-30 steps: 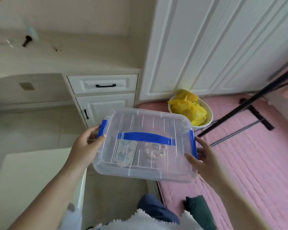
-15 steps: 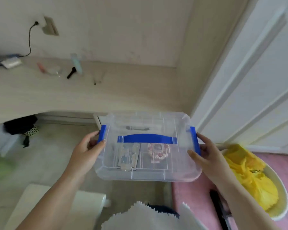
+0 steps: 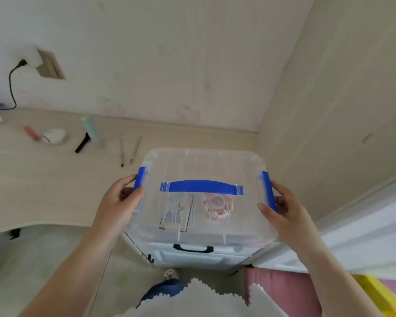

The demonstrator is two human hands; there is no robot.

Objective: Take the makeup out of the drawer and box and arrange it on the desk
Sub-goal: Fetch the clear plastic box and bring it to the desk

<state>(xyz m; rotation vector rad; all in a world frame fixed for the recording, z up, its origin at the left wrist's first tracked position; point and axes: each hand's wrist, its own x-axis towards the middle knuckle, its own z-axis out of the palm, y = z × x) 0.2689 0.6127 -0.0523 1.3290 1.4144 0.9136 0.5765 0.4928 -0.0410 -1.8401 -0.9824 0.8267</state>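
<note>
Setting: a home bedroom or dressing corner. Evidence: pale wood-grain built-in desk (image 3: 44,188) fitted into a corner of cream walls; white drawer front with a black bar handle (image 3: 193,248) beneath it; white panelled wardrobe door (image 3: 364,229) at right; pink quilted mat (image 3: 281,291) on the floor; beige wall socket (image 3: 49,65) with a black plug and cord (image 3: 12,88); cosmetics on the desktop, including a black-handled brush (image 3: 82,143), a pale blue tube (image 3: 92,129) and two thin pencils (image 3: 128,151).

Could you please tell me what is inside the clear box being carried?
Through the box lid show a flat palette and a round pink item. The blue handle may hide more.
</note>
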